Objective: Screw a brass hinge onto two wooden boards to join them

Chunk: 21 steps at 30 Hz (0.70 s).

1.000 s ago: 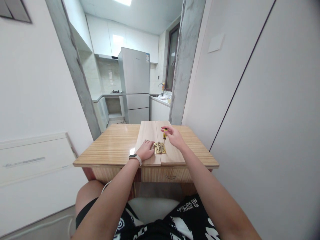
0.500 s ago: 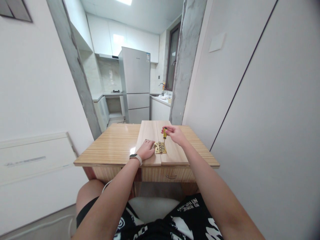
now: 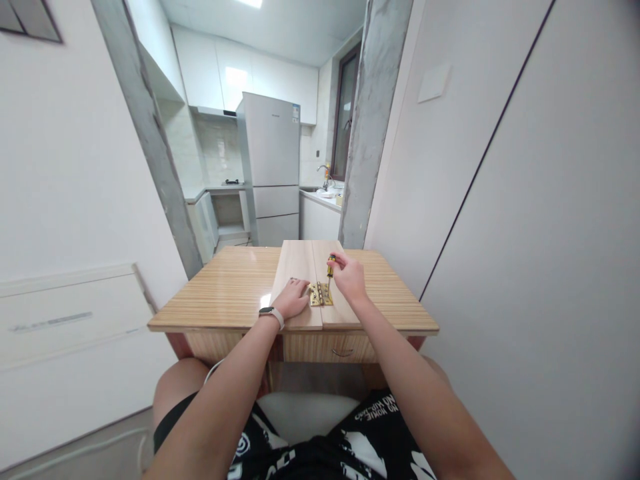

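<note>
Two pale wooden boards [image 3: 296, 263] lie side by side on the table, and a brass hinge [image 3: 321, 294] spans the seam between them. My right hand [image 3: 351, 275] is closed around the yellow-and-black handle of a screwdriver [image 3: 331, 268]. The screwdriver stands nearly upright, its tip down at the hinge's right leaf; any screw under it is too small to make out. My left hand [image 3: 294, 298] rests on the left board with fingers stretched out, the fingertips beside the hinge's left leaf. A watch is on the left wrist.
Under the boards is a striped wood table [image 3: 225, 287] with a drawer [image 3: 343, 352] at its front. A white wall panel [image 3: 500, 267] rises close on the right. Beyond the table stand a grey fridge [image 3: 275, 147] and a kitchen counter with a sink.
My right hand has turned around the screwdriver handle, with its back now more toward me, and the forearm has swung inward to the left. The left hand has stayed put.
</note>
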Each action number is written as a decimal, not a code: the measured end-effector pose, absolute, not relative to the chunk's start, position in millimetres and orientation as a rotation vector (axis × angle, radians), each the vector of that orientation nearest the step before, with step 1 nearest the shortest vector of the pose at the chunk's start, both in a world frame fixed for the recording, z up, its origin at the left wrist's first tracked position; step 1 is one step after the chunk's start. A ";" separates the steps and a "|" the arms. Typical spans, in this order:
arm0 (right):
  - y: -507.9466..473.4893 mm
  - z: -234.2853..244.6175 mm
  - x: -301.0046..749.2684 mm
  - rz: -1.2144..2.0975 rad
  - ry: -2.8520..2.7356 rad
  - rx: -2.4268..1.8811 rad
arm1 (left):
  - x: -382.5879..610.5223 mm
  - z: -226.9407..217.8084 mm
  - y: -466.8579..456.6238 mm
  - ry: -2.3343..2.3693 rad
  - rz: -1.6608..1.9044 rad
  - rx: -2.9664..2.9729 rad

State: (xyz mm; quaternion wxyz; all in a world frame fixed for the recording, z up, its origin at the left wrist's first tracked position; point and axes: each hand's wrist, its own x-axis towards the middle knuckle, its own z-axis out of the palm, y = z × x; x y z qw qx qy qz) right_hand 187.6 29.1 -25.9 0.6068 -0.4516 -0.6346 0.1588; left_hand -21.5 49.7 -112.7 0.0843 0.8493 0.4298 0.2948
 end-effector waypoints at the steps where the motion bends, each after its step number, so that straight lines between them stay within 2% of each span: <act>1: 27.2 -25.1 186.2 0.348 -1.480 -1.054 | -22.0 -113.8 51.9 1.275 0.911 2.507; 7: 28.1 -19.9 190.8 0.371 -1.572 -1.090 | -39.0 -120.8 75.1 1.547 1.208 1.976; 15: 32.5 -12.9 204.1 0.619 -1.655 -0.935 | -56.1 -116.1 99.8 1.812 1.035 1.890; 21: 31.9 -5.6 204.5 0.571 -1.685 -1.013 | -50.4 -108.4 113.9 1.917 0.883 1.946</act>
